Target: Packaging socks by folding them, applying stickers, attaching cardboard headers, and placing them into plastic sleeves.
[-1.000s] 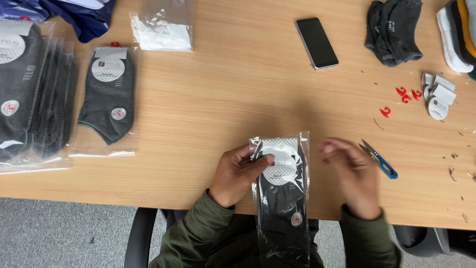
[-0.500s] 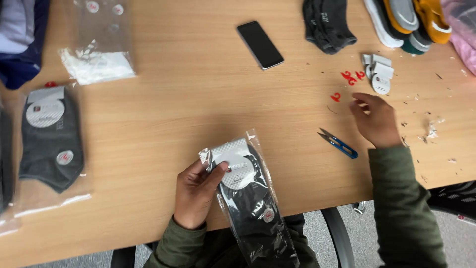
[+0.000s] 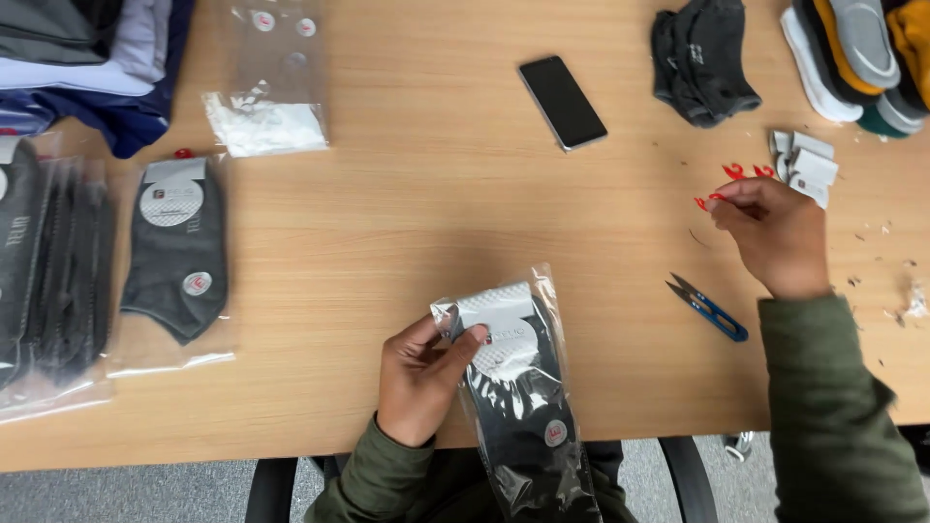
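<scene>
Left hand [image 3: 421, 378] grips a bagged pair of black socks [image 3: 523, 397] by its upper left corner, thumb across the clear wrapper near the white card label. The pack lies tilted at the near edge of the wooden tabletop [image 3: 436, 203], its lower end hanging past the edge.

Right hand [image 3: 775, 232], well to the right, pinches a small red plastic hook [image 3: 705, 200] between its fingertips. More red hooks [image 3: 746, 171] and a few white card labels [image 3: 804, 165] lie just beyond it.

Blue thread snips [image 3: 707, 307] rest near the right wrist. Black phone [image 3: 563, 102] sits far centre. A bagged grey sock pair [image 3: 177, 252] lies left; loose dark socks [image 3: 702, 60] far right.
</scene>
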